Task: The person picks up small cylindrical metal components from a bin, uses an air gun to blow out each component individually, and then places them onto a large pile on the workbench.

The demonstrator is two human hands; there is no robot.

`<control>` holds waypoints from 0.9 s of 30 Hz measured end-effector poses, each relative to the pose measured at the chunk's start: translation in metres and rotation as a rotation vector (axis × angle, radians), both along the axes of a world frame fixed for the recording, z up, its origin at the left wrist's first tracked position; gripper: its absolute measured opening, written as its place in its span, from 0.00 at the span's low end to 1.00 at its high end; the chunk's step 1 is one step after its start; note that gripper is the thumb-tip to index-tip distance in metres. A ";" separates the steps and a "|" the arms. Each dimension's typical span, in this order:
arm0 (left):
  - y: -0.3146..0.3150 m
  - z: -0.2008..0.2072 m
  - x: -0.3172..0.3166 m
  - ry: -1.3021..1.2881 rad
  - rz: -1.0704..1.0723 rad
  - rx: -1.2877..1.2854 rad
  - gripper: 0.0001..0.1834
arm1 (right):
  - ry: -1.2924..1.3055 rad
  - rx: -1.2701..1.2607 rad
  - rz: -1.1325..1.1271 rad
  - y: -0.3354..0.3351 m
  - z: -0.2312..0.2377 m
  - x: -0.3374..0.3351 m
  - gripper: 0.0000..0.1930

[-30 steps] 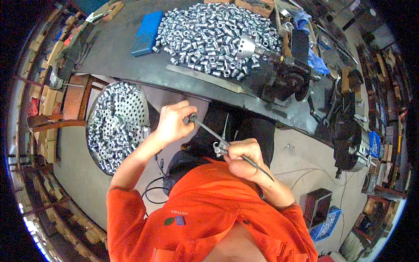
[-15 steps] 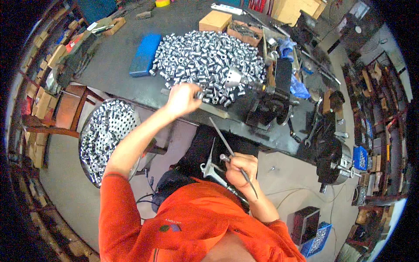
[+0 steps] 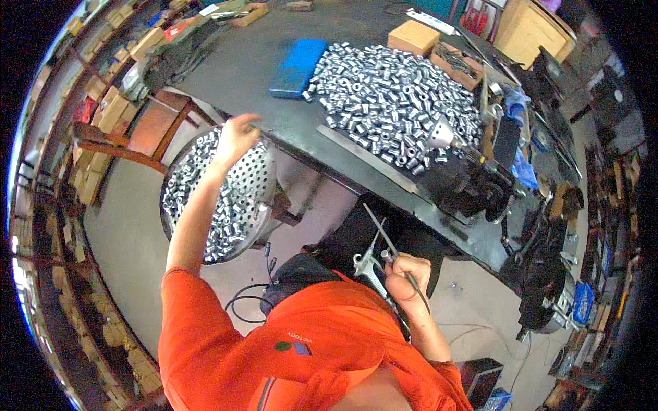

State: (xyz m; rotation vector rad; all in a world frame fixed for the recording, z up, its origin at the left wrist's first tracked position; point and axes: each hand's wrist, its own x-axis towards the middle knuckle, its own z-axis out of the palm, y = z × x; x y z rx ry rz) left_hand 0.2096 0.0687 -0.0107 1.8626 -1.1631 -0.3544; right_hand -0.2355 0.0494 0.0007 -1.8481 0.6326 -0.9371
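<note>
My left hand reaches out over a round perforated metal basin full of small silver metal sleeves. Its fingers are curled around what looks like one small sleeve at the fingertips. My right hand stays close to my chest, shut on a thin metal rod that points up toward the bench. A silver blow-gun-like tool hangs just left of that hand. A large heap of the same metal sleeves lies on the dark workbench.
A blue flat case and a cardboard box lie on the bench beside the heap. A black vise-like machine stands at the bench's right. Shelves of boxes curve along the left; a brown stool stands behind the basin.
My left hand has left the rod's tip, gone to the heap on the bench, then swung left over the basin. My right hand keeps hold of the rod.
</note>
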 end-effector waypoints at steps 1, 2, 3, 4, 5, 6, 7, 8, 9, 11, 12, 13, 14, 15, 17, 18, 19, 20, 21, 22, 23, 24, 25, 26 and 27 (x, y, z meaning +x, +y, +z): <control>0.024 -0.012 0.024 -0.200 0.003 0.181 0.19 | -0.008 0.020 0.021 -0.001 -0.002 0.002 0.17; 0.047 -0.026 0.036 -0.228 0.066 0.282 0.20 | -0.016 0.041 0.041 -0.001 -0.003 0.005 0.17; 0.061 -0.030 0.038 -0.236 0.086 0.335 0.20 | -0.013 0.064 0.054 -0.001 -0.004 0.007 0.16; 0.068 -0.034 0.040 -0.245 0.103 0.388 0.21 | -0.004 0.052 0.061 -0.001 -0.003 0.009 0.16; 0.070 -0.038 0.039 -0.239 0.151 0.415 0.21 | 0.005 0.037 0.072 -0.002 0.000 0.011 0.16; 0.068 -0.041 0.038 -0.234 0.196 0.442 0.21 | 0.014 0.022 0.080 -0.002 0.001 0.013 0.16; 0.063 -0.043 0.038 -0.265 0.196 0.452 0.21 | 0.006 0.038 0.094 -0.002 0.001 0.014 0.16; 0.058 -0.051 0.042 -0.333 0.223 0.430 0.22 | 0.000 0.052 0.109 -0.002 -0.001 0.013 0.16; 0.052 -0.060 0.044 -0.400 0.251 0.406 0.22 | -0.006 0.065 0.124 -0.003 -0.003 0.012 0.15; 0.041 -0.066 0.039 -0.408 0.279 0.448 0.22 | 0.024 0.039 0.107 -0.003 -0.006 0.008 0.15; 0.036 -0.078 0.044 -0.487 0.292 0.434 0.21 | 0.041 0.026 0.093 -0.003 -0.008 0.005 0.15; 0.032 -0.080 0.046 -0.501 0.304 0.460 0.20 | 0.067 -0.019 0.066 -0.004 -0.012 0.003 0.14; 0.030 -0.080 0.047 -0.521 0.314 0.491 0.19 | 0.056 0.005 0.063 -0.003 -0.013 0.001 0.14; 0.030 -0.080 0.049 -0.551 0.314 0.476 0.17 | 0.045 0.028 0.062 -0.003 -0.013 0.000 0.13; 0.029 -0.076 0.044 -0.539 0.337 0.506 0.16 | 0.037 0.064 0.072 -0.002 -0.013 -0.001 0.14; 0.029 -0.072 0.040 -0.535 0.350 0.523 0.15 | 0.040 0.077 0.082 -0.002 -0.012 -0.001 0.14; 0.032 -0.072 0.037 -0.560 0.349 0.494 0.14 | 0.043 0.089 0.094 -0.002 -0.012 -0.001 0.14; 0.034 -0.068 0.033 -0.548 0.328 0.466 0.14 | 0.051 0.063 0.098 -0.001 -0.009 0.000 0.14; 0.036 -0.061 0.029 -0.536 0.308 0.438 0.14 | 0.058 0.037 0.103 -0.001 -0.005 0.001 0.14; 0.039 -0.054 0.026 -0.525 0.287 0.411 0.13 | 0.065 0.011 0.107 -0.002 -0.002 0.003 0.14; 0.041 -0.044 0.020 -0.343 0.259 0.337 0.12 | 0.049 0.004 0.117 -0.003 -0.004 0.003 0.14; 0.039 -0.035 0.007 0.157 0.162 0.173 0.11 | 0.040 0.000 0.118 -0.003 -0.008 0.004 0.14; 0.035 -0.013 -0.023 0.372 0.058 0.079 0.11 | 0.033 0.002 0.108 -0.004 -0.012 0.002 0.14; 0.036 0.010 -0.056 0.587 -0.035 -0.013 0.11 | 0.062 0.011 0.159 -0.005 -0.009 0.003 0.14; 0.040 0.019 -0.079 0.724 -0.118 0.016 0.12 | 0.086 0.023 0.217 -0.008 -0.001 0.005 0.15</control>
